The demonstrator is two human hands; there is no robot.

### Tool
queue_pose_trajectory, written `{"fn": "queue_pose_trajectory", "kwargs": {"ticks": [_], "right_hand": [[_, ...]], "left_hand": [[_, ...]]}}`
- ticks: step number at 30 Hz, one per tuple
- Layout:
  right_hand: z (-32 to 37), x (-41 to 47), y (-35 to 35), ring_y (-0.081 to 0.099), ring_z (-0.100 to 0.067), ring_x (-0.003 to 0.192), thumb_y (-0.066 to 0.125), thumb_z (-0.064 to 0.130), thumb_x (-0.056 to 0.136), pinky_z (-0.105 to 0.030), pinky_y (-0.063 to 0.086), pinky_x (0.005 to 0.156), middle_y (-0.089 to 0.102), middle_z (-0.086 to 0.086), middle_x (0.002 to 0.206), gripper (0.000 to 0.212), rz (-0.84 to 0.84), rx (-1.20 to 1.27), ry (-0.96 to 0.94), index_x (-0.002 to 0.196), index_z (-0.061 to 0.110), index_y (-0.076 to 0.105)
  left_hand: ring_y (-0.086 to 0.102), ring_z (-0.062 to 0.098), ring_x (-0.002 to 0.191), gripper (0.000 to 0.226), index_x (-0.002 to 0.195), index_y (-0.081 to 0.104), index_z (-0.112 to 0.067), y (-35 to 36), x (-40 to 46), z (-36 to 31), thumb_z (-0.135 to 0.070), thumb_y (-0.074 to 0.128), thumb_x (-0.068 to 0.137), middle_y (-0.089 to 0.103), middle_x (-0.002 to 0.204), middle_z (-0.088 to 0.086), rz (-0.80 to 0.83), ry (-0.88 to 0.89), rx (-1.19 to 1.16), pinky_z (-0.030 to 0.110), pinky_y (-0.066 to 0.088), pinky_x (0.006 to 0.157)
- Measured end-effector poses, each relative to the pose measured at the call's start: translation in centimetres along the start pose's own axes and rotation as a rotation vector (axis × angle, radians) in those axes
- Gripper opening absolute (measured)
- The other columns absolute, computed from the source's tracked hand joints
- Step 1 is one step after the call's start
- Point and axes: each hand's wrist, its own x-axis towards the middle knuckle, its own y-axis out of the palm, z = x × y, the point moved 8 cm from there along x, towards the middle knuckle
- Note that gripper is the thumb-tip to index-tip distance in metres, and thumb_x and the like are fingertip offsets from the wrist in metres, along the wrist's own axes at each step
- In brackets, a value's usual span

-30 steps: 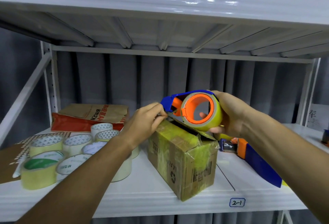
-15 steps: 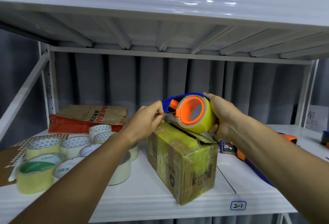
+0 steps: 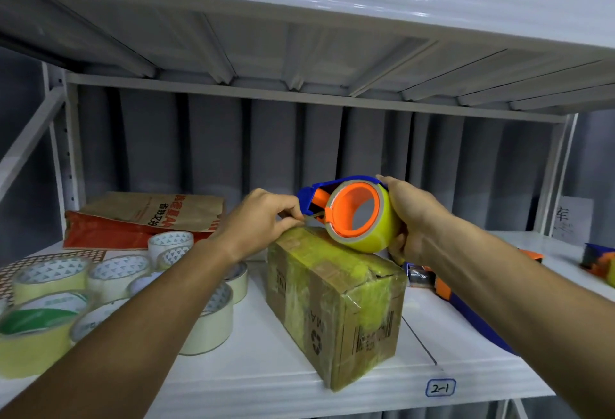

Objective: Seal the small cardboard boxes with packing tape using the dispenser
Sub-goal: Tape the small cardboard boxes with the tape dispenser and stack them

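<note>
The box [image 3: 336, 299] already wears tape; the right hand [image 3: 411, 219] grips the dispenser [image 3: 352, 212] while the left hand [image 3: 263, 219], at nine o'clock, pinches its tape end: strip unlaid.

Both forearms bare, no sleeves in frame. Left hand [image 3: 263, 219] and right hand [image 3: 411, 215]: no gloves, rings, watch visible.

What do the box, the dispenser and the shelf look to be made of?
Box: brown corrugated cardboard, matte, printed marks, wrapped in glossy yellowish tape that wrinkles and shines.
Dispenser: likely moulded plastic, smooth blue frame and orange hub, holding a translucent yellow roll.
Shelf: probably white-painted metal, going by its glossy highlights and ribbed underside.
</note>
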Motion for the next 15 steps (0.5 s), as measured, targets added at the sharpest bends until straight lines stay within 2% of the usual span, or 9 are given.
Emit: {"fn": "queue_pose_trajectory", "kwargs": {"ticks": [3, 7, 11, 15], "right_hand": [[0.2, 0.1, 0.1, 0.060, -0.016, 0.033, 0.066, 0.044, 0.088, -0.021, 0.045, 0.034, 0.065, -0.001, 0.047, 0.030, -0.017, -0.018, -0.018, 0.095, 0.015, 0.068], [0.4, 0.0, 0.6, 0.066, -0.019, 0.043, 0.066, 0.043, 0.089, -0.026, 0.050, 0.037, 0.071, -0.006, 0.069, 0.036, -0.022, -0.036, -0.037, 0.106, 0.012, 0.070], [0.5, 0.0, 0.7, 0.062, -0.017, 0.036, 0.065, 0.043, 0.089, -0.023, 0.048, 0.035, 0.068, -0.002, 0.051, 0.032, -0.031, -0.031, -0.045, 0.101, 0.014, 0.070], [0.4, -0.1, 0.6, 0.065, -0.019, 0.045, 0.064, 0.045, 0.089, -0.024, 0.050, 0.038, 0.070, -0.004, 0.060, 0.032, -0.039, -0.038, -0.034, 0.100, 0.016, 0.071]], "left_hand": [[0.068, -0.003, 0.077, 0.011, 0.082, 0.075, -0.031, 0.1, -0.3, 0.3, -0.022, 0.080, 0.084, 0.072, 0.078, -0.023, 0.020, -0.014, -0.024, 0.017, 0.051, 0.067], [0.069, -0.002, 0.079, 0.012, 0.082, 0.076, -0.032, 0.0, -0.6, 0.9, -0.022, 0.080, 0.085, 0.072, 0.079, -0.025, 0.044, -0.053, -0.071, 0.018, 0.052, 0.069], [0.070, -0.002, 0.084, 0.020, 0.080, 0.075, -0.034, 0.0, -0.8, 0.9, -0.016, 0.080, 0.084, 0.073, 0.083, -0.023, 0.025, -0.086, -0.159, 0.011, 0.050, 0.073], [0.070, -0.003, 0.086, 0.017, 0.082, 0.076, -0.031, -0.1, -0.8, 1.1, -0.014, 0.079, 0.085, 0.074, 0.085, -0.021, 0.015, -0.132, -0.204, 0.017, 0.054, 0.078]]}}
